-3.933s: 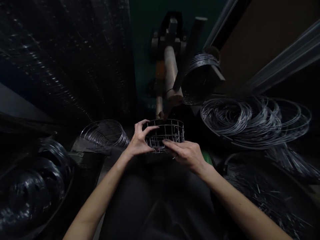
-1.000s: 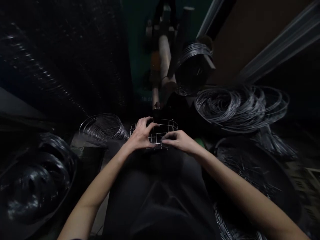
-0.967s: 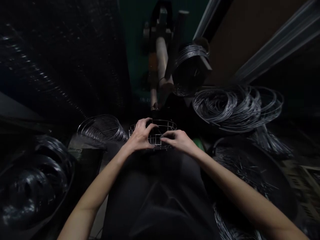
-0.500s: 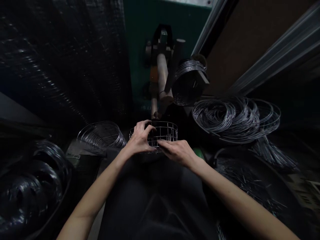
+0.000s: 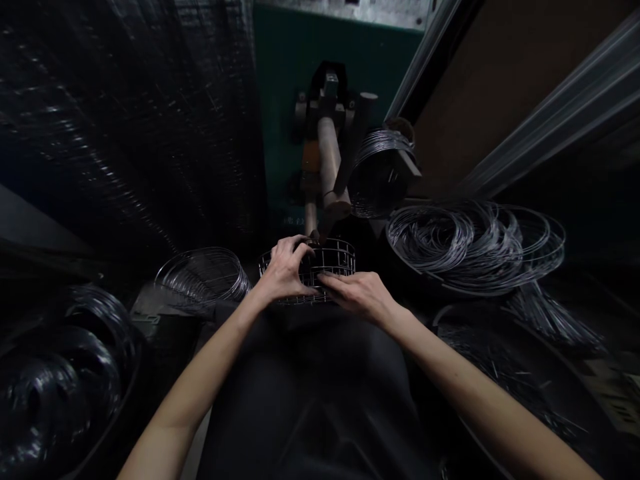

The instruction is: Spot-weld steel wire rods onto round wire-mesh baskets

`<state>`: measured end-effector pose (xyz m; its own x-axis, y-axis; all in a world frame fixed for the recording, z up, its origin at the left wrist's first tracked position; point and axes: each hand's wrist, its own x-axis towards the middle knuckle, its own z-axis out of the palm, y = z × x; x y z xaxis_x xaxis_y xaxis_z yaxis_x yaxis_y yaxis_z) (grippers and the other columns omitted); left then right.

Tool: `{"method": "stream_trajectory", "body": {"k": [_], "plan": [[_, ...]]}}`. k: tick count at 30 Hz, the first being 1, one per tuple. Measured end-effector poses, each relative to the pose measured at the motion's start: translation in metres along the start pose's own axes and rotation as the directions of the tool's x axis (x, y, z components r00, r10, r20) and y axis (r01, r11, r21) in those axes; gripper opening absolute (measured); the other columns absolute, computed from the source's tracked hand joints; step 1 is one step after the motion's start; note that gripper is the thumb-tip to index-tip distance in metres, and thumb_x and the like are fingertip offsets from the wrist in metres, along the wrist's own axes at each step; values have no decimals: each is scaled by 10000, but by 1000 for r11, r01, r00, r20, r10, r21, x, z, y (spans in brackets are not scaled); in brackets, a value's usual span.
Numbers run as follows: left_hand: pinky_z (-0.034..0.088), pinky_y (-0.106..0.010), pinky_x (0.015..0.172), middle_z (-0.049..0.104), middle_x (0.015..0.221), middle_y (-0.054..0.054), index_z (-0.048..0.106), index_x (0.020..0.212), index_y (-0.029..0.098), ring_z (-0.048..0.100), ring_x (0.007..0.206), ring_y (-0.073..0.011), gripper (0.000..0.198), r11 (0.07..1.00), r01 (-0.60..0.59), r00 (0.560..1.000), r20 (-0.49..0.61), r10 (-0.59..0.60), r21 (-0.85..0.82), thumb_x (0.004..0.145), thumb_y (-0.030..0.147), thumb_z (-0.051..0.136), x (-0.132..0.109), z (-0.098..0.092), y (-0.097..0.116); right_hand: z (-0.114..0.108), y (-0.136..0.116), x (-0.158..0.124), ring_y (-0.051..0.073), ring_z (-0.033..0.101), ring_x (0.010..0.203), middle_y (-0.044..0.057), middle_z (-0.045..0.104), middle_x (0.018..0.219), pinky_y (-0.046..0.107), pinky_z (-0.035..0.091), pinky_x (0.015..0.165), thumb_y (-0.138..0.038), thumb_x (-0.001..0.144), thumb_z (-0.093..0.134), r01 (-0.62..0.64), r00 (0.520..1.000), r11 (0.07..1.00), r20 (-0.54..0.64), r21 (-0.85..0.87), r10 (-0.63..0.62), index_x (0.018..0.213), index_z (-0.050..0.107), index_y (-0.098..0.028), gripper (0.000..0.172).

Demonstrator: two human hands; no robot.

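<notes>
A round wire basket [image 5: 338, 253] is held in front of my lap, just below the metal arms of a machine [image 5: 331, 153]. My left hand [image 5: 286, 270] grips its left near side, thumb and fingers curled round the wires. My right hand [image 5: 361, 293] is at the near right side, its fingers pressed together against the wires by the left thumb; whether they also pinch a small piece of wire is hidden. The basket's far rim meets the lower machine tip [image 5: 314, 235], though I cannot tell if they touch.
Stacked wire rings [image 5: 203, 273] lie to the left, with coiled wire [image 5: 75, 373] in a dark container nearer me. At right, wire hoops [image 5: 475, 243] fill a tray above a basin [image 5: 565, 373] of short wires. A wire coil [image 5: 383, 143] hangs beside the machine.
The view has tilted slightly, so the machine and hoops sit a little lower in the picture. Both hands keep almost the same hold, and the basket's rim appears nearer the machine tip.
</notes>
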<state>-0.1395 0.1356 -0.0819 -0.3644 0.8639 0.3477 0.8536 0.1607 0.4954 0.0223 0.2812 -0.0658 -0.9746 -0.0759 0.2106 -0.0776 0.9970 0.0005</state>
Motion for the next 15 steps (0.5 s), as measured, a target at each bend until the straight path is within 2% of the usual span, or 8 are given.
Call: {"method": "stream_trajectory", "body": {"k": [9,15], "plan": [[378,-534,970,415,1347,-146,503,1093,217,380,1243,-374,736,998,44,999,26,-43,-36,490,445,857,10,-5,-4,-7,2,13,142,689,708,5,702,1129,223,397,502,-297,926,480,-52,997,999,57,-8,52,1226,620,-278,332],[403,-492,974,487,1235,-109,473,1133,203,426,1165,-339,823,983,38,999,32,-32,-180,450,428,874,13,-8,-9,-13,1,14,169,698,860,-8,696,1142,224,451,570,-276,909,515,-113,990,991,91,76,106,1225,623,-299,334]]}}
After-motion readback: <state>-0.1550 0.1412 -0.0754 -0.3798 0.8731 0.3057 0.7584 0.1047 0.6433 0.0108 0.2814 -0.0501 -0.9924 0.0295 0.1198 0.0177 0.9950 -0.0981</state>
